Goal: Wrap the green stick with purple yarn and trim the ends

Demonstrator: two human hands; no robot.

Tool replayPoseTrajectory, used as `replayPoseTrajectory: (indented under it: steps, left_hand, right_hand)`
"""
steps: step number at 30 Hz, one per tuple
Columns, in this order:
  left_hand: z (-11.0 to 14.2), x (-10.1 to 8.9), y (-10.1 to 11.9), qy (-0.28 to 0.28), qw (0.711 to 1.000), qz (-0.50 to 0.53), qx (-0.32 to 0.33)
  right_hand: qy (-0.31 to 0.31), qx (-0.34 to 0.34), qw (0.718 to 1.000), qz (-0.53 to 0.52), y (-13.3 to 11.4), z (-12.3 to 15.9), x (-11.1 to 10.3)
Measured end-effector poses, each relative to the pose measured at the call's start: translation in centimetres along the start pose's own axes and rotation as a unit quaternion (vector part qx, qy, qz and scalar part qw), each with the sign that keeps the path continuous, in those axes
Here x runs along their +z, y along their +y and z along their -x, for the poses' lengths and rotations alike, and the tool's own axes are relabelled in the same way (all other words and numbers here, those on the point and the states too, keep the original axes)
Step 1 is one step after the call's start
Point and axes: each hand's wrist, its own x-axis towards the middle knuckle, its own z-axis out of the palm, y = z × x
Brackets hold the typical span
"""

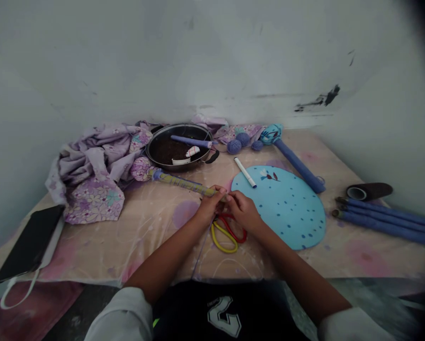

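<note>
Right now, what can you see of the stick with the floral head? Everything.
The stick with the floral head is a slim olive-yellow rod ending in a rounded knob covered in purple floral, fabric-like material. Bluish-purple strands, like yarn, run round and along the rod, densest near the knob. It slants over the patterned table cover, knob away to the left, near end toward the person. The left hand grips that near end; the right hand is at its tip, contact unclear.

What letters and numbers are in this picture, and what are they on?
"2": the big white mark on the black shirt, probably this number.
Tiny lettering beside it: too small to read.
White marker and white strip in the pan: no readable words.
</note>
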Motion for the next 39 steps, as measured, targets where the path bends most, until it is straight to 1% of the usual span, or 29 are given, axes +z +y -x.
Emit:
replayPoseTrajectory:
  steps: [2,4,7,8,10,11,12,13,14,16,18,19,20,22,24,26,27,29,30,31,32,33,35,37,38,39]
  left_hand:
    - [0.0,0.0,0.1,0.005,1.000,0.005,-0.003]
    - [0.1,-0.1,0.3,-0.004,1.000,0.012,-0.015]
    - [0.2,-0.2,0.5,-0.016,0.999,0.021,-0.025]
    - [0.1,-0.2,0.5,-0.017,0.999,0.023,-0.024]
    - [0.1,-0.2,0.5,-0.022,0.999,0.024,-0.025]
    - [0.1,-0.2,0.5,-0.023,0.999,0.023,-0.026]
    - [0.0,-0.1,0.5,-0.021,0.999,0.021,-0.027]
    - [0.0,-0.1,0.5,-0.015,0.999,0.019,-0.027]
    - [0.0,0.0,0.4,-0.008,1.000,0.017,-0.024]
    - [-0.1,0.0,0.3,0.000,1.000,0.011,-0.019]
    - [-0.2,0.0,0.1,-0.009,1.000,0.006,-0.014]
    - [-0.3,0.0,0.0,-0.014,1.000,0.004,-0.011]
    - [-0.3,-0.1,-0.1,-0.017,1.000,0.001,-0.007]
    - [-0.4,-0.1,-0.1,-0.015,1.000,0.000,-0.002]
    - [-0.5,-0.1,-0.1,-0.012,1.000,0.006,-0.007]
    - [-0.5,0.0,0.0,-0.012,1.000,0.018,-0.017]
    - [-0.5,0.0,0.1,-0.012,0.999,0.025,-0.020]
    - [-0.5,0.1,0.2,-0.014,0.999,0.034,-0.024]
    - [-0.5,0.1,0.3,-0.018,0.999,0.036,-0.028]
    - [-0.4,0.1,0.4,-0.022,0.999,0.037,-0.033]
    - [-0.4,0.0,0.4,-0.025,0.998,0.037,-0.036]
    - [-0.4,0.0,0.5,-0.028,0.998,0.038,-0.040]
    - [-0.3,0.0,0.5,-0.032,0.998,0.041,-0.043]
    - [-0.2,0.0,0.6,-0.038,0.997,0.044,-0.041]
    - [-0.2,0.0,0.6,-0.039,0.998,0.044,-0.039]
    - [-0.2,0.0,0.6,-0.038,0.998,0.042,-0.038]
  right_hand:
    - [0.027,-0.036,0.999,0.025,-0.1,0.0,0.2]
    - [0.053,-0.099,0.991,0.067,0.0,0.1,0.5]
    - [0.088,-0.221,0.962,0.132,0.4,0.0,0.6]
    - [0.099,-0.250,0.953,0.144,0.6,0.0,0.6]
    - [0.115,-0.275,0.942,0.152,0.8,0.0,0.6]
    - [0.115,-0.274,0.944,0.144,0.8,0.0,0.5]
    - [0.113,-0.265,0.949,0.126,0.8,0.0,0.5]
    - [0.107,-0.242,0.960,0.095,0.8,0.0,0.5]
    - [0.097,-0.205,0.973,0.050,0.8,-0.1,0.5]
    - [0.071,-0.096,0.991,-0.062,0.8,-0.2,0.6]
    - [0.042,0.009,0.987,-0.158,0.9,-0.4,0.7]
    - [0.028,0.040,0.981,-0.189,0.9,-0.5,0.7]
    - [0.017,0.056,0.977,-0.207,0.9,-0.5,0.7]
    - [0.005,0.057,0.975,-0.214,0.9,-0.7,0.6]
    - [0.019,0.024,0.983,-0.181,0.9,-0.8,0.4]
    - [0.055,-0.053,0.992,-0.101,1.0,-0.8,0.1]
    - [0.074,-0.102,0.991,-0.052,1.0,-0.8,-0.1]
    - [0.100,-0.186,0.977,0.028,1.2,-0.8,-0.2]
    - [0.105,-0.211,0.971,0.049,1.3,-0.8,-0.3]
    - [0.105,-0.220,0.968,0.053,1.4,-0.7,-0.3]
    - [0.106,-0.212,0.971,0.036,1.4,-0.7,-0.2]
    - [0.104,-0.188,0.977,0.000,1.4,-0.7,-0.1]
    - [0.089,-0.097,0.985,-0.110,1.4,-0.7,0.1]
    - [0.047,0.014,0.976,-0.213,1.4,-0.7,0.3]
    - [0.023,0.053,0.969,-0.239,1.4,-0.7,0.3]
    - [0.008,0.072,0.967,-0.244,1.4,-0.7,0.4]
